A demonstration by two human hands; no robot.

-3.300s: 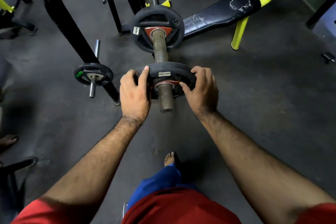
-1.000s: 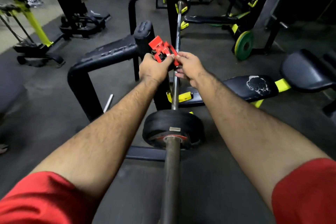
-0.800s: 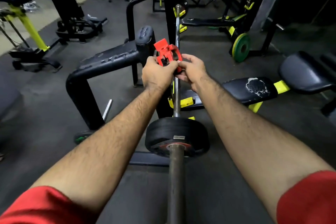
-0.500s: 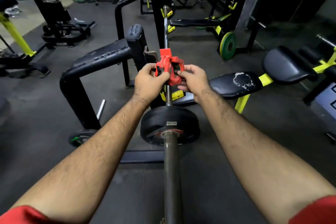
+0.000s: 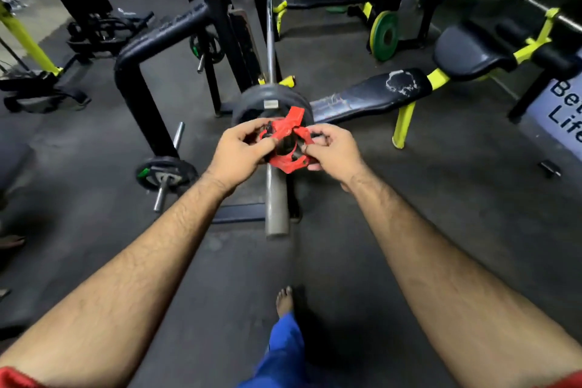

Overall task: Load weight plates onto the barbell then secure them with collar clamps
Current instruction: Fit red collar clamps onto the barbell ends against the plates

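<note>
Your left hand [image 5: 241, 153] and right hand [image 5: 333, 153] both pinch the red collar clamp [image 5: 288, 148], one on each side, with its lever flap raised toward 12 o'clock. The clamp sits around the barbell [image 5: 276, 201] sleeve, just in front of the black weight plates [image 5: 267, 102] at 12 o'clock from it (whether it touches them is hard to tell through the blur). The bare end of the sleeve sticks out toward 6 o'clock, past your knuckles. At 9 o'clock from your hands, a small plate [image 5: 165, 173] rests on a storage peg of the black rack [image 5: 141, 79]. A worn black bench [image 5: 368, 94] lies at 2 o'clock, and your bare foot [image 5: 284, 301] stands at 6 o'clock.
</note>
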